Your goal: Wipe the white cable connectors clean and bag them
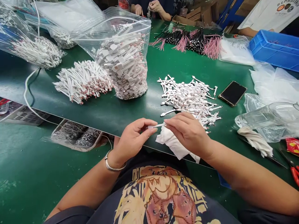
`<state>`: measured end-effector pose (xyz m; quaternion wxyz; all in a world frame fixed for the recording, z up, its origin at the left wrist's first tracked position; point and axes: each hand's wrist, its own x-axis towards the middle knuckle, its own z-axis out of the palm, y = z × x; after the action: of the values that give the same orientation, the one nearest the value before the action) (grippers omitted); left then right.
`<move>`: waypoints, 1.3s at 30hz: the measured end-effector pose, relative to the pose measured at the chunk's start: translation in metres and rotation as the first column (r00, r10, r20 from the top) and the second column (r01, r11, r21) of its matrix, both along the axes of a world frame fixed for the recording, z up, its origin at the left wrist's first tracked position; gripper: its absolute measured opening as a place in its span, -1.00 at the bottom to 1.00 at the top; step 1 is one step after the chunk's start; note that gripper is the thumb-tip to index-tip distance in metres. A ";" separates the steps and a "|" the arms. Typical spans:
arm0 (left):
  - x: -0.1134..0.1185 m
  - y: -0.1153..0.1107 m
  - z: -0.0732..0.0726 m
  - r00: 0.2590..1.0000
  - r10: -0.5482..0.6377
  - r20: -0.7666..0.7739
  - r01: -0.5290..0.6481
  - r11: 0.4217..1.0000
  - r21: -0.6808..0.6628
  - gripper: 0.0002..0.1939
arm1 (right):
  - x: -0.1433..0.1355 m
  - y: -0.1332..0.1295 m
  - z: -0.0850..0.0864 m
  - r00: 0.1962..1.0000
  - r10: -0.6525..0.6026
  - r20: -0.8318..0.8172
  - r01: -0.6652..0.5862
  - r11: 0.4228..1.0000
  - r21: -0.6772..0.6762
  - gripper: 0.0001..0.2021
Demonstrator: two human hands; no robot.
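The left hand [135,137] and the right hand [189,133] each pinch one end of one short white cable [158,125], above the table's [154,107] near edge. Beyond lie two loose white piles [84,81] [189,96], perhaps three filled bags [127,62], one phone [233,93].

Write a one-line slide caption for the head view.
Left hand and right hand hold a short white cable at a green table, before a loose pile of similar cables.
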<state>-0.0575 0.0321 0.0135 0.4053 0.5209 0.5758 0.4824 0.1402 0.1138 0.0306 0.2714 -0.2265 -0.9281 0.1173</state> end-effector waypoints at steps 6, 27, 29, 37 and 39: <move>0.007 0.000 -0.009 0.964 0.101 0.245 -0.085 0.994 -0.075 -0.69 | -0.008 -0.033 0.002 0.996 0.077 0.044 -0.056 0.932 -0.358 -0.82; 0.006 -0.004 -0.004 0.904 0.072 0.422 -0.004 0.987 -0.160 -0.62 | -0.012 0.001 0.012 0.929 -0.128 0.347 -0.104 0.809 0.578 -0.78; 0.009 -0.006 -0.002 0.916 0.039 0.400 0.015 0.991 -0.131 -0.75 | -0.007 -0.010 0.013 0.955 -0.097 0.279 -0.078 0.829 0.554 -0.78; 0.011 -0.009 -0.002 0.890 0.006 0.456 0.048 0.993 -0.106 -0.77 | 0.007 -0.017 0.000 0.989 -0.141 0.047 0.124 0.954 0.272 -0.80; 0.011 -0.011 -0.001 0.880 -0.007 0.474 0.053 0.995 -0.084 -0.78 | 0.005 -0.022 0.000 0.987 -0.156 0.040 0.143 0.963 0.229 -0.82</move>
<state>-0.0465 0.0214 0.0122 0.5653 0.3765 0.4735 0.5607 0.1456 0.0919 0.0304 0.2767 -0.2668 -0.9230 -0.0159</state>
